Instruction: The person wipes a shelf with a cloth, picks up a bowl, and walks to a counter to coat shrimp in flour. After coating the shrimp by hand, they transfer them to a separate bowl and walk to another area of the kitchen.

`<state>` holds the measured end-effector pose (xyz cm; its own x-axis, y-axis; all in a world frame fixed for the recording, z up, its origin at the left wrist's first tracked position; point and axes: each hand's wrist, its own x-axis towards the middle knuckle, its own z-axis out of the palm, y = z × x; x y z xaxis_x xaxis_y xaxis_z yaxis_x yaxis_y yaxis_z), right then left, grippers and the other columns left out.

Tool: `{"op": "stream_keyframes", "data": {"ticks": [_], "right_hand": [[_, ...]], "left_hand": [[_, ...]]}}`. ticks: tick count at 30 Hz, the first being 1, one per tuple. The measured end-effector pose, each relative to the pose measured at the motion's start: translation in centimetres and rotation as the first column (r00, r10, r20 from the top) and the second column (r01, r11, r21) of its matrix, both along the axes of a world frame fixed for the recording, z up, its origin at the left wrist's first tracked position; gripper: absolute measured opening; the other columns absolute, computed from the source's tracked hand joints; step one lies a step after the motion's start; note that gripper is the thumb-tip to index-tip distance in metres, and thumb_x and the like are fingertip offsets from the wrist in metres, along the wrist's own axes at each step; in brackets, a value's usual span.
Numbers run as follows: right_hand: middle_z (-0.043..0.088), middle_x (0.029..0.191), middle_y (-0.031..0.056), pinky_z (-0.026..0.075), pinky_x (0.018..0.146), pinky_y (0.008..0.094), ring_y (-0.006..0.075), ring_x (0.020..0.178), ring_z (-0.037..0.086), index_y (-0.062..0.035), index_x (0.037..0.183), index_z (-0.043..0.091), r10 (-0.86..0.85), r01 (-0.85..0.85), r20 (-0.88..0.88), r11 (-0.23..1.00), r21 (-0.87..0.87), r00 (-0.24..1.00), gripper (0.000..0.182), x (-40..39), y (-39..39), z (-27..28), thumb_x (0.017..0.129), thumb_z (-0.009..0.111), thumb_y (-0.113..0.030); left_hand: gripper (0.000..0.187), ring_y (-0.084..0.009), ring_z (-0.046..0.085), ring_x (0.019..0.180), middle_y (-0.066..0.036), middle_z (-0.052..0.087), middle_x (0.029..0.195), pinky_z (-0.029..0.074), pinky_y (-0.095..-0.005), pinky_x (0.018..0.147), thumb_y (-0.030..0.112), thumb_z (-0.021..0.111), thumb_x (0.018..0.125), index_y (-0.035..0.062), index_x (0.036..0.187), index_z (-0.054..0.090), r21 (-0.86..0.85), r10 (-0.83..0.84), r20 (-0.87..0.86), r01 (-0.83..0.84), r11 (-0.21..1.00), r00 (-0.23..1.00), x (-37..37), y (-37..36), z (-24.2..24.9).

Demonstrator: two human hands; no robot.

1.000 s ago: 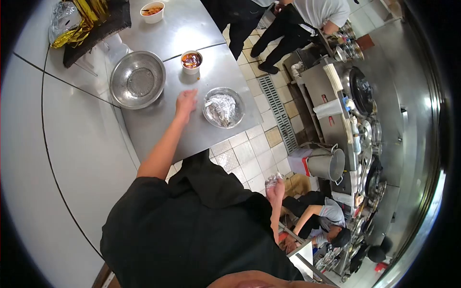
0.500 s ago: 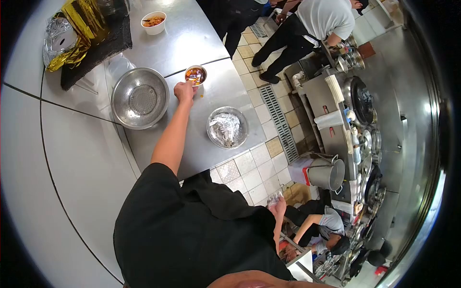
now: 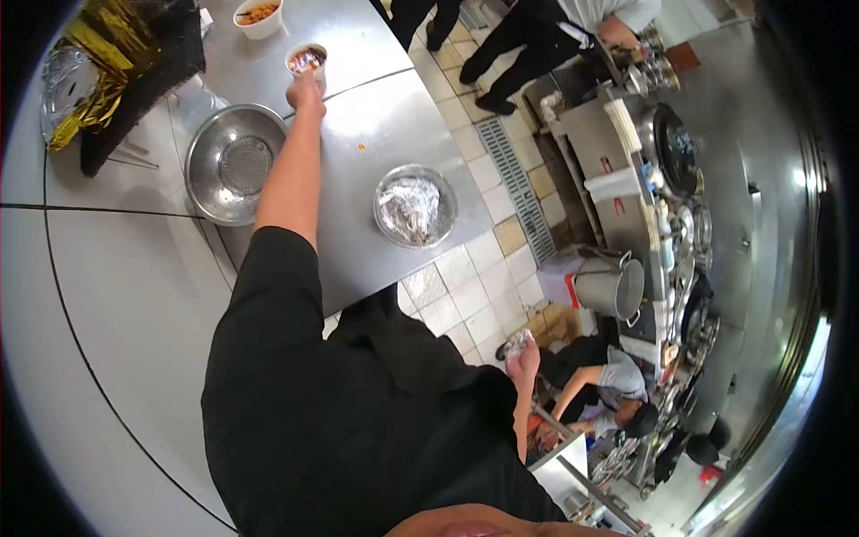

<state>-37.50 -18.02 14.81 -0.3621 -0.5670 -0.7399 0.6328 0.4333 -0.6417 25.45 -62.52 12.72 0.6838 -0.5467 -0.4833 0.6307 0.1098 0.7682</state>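
Note:
My left hand point(image 3: 305, 92) stretches out over the steel table point(image 3: 344, 224), its fingers closed on the near rim of a small white bowl point(image 3: 307, 59) with red and orange food. At my side, my right hand point(image 3: 523, 358) is closed around a crumpled, clear or silvery wrapping point(image 3: 516, 341). Between my arms, a round metal bowl point(image 3: 385, 215) holds a crumpled silvery bundle point(image 3: 410, 206). To the left of my forearm sits a large perforated metal bowl point(image 3: 237, 166). A small orange bit point(image 3: 361, 147) lies on the table.
Another white bowl point(image 3: 259, 18) of orange food stands farther up the table. Gold and silver foil point(image 3: 107, 67) lies at the upper left. Beyond the tiled floor point(image 3: 465, 286), people work near stoves, with a large metal pot point(image 3: 610, 288) at the right.
My left hand and the small bowl have moved farther up the table, closer to the other white bowl. The view has shifted. My right hand still holds the wrapping.

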Motion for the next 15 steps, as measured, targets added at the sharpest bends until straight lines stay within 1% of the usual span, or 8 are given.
{"op": "stream_keyframes", "data": {"ticks": [1,4,5,8,9,11,14,15], "right_hand": [[0.052,0.083,0.0024,0.043,0.061,0.0327,0.0183,0.073,0.051,-0.0107,0.104,0.054,0.006,-0.006,0.013,1.000,-0.015,1.000,0.018,0.0,0.1,-0.2,0.091,0.047,-0.020],[0.053,0.085,0.0038,0.043,0.061,0.0324,0.0186,0.075,0.051,-0.0092,0.107,0.053,-0.081,0.081,-0.014,0.996,0.025,0.997,0.020,1.3,0.3,0.5,0.091,0.047,-0.021],[0.053,0.086,0.0046,0.044,0.062,0.0330,0.0187,0.077,0.051,-0.0096,0.109,0.053,-0.032,0.032,-0.006,0.999,-0.006,0.999,0.022,0.5,1.0,-0.5,0.091,0.047,-0.021],[0.053,0.086,0.0043,0.044,0.062,0.0341,0.0188,0.075,0.051,-0.0107,0.109,0.052,-0.069,0.070,-0.024,0.996,0.063,0.997,0.021,1.0,1.3,-0.8,0.091,0.047,-0.021],[0.053,0.086,0.0035,0.043,0.062,0.0351,0.0194,0.073,0.052,-0.0116,0.108,0.052,-0.070,0.070,0.006,0.995,0.070,0.998,0.020,0.4,1.8,-1.4,0.091,0.047,-0.021],[0.054,0.084,0.0032,0.043,0.062,0.0352,0.0195,0.073,0.052,-0.0121,0.107,0.053,-0.082,0.081,0.042,0.996,0.025,0.996,0.019,0.3,2.5,-1.6,0.091,0.048,-0.021],[0.055,0.083,0.0029,0.043,0.061,0.0348,0.0195,0.073,0.053,-0.0118,0.105,0.054,-0.113,0.113,0.029,0.994,-0.002,0.993,0.018,0.2,4.0,-2.0,0.091,0.047,-0.021],[0.055,0.084,0.0028,0.043,0.061,0.0347,0.0194,0.073,0.053,-0.0114,0.106,0.054,-0.132,0.132,0.021,0.991,-0.004,0.991,0.018,0.4,4.4,-1.7,0.091,0.047,-0.021]], "left_hand": [[0.057,-0.0334,0.054,0.110,-0.020,0.049,0.121,0.045,-0.0409,0.091,0.022,0.066,0.083,-0.0088,0.124,0.041,0.093,-0.068,-0.046,0.072,0.993,0.997,-1.5,1.8,4.5],[0.044,-0.0198,0.060,0.090,-0.012,0.060,0.097,0.048,-0.0323,0.066,0.032,0.066,0.082,-0.0036,0.106,0.056,0.126,-0.295,0.249,0.271,0.954,0.922,-3.5,4.4,4.7],[0.042,-0.0195,0.061,0.088,-0.011,0.061,0.099,0.048,-0.0310,0.066,0.032,0.063,0.085,-0.0029,0.107,0.055,0.177,-0.322,0.330,0.277,0.944,0.887,-4.1,5.1,3.2],[0.042,-0.0184,0.061,0.086,-0.010,0.061,0.101,0.048,-0.0299,0.067,0.032,0.062,0.086,-0.0035,0.108,0.055,0.162,-0.427,0.357,0.395,0.904,0.830,-6.7,9.7,3.0],[0.041,-0.0180,0.062,0.086,-0.010,0.061,0.101,0.048,-0.0296,0.068,0.031,0.062,0.086,-0.0028,0.108,0.055,0.180,-0.447,0.366,0.409,0.895,0.816,-7.6,11.1,2.9],[0.038,-0.0170,0.062,0.086,-0.009,0.062,0.101,0.048,-0.0292,0.069,0.030,0.061,0.086,-0.0015,0.107,0.056,0.208,-0.485,0.386,0.438,0.875,0.785,-9.2,13.3,3.0],[0.034,-0.0168,0.063,0.079,-0.007,0.063,0.091,0.049,-0.0294,0.064,0.030,0.063,0.085,0.0001,0.102,0.060,0.384,-0.651,0.431,0.526,0.759,0.625,-11.4,16.5,4.6],[0.033,-0.0164,0.063,0.075,-0.006,0.063,0.086,0.049,-0.0292,0.061,0.030,0.063,0.085,0.0006,0.099,0.061,0.466,-0.761,0.404,0.601,0.649,0.508,-11.9,17.4,4.7]]}}
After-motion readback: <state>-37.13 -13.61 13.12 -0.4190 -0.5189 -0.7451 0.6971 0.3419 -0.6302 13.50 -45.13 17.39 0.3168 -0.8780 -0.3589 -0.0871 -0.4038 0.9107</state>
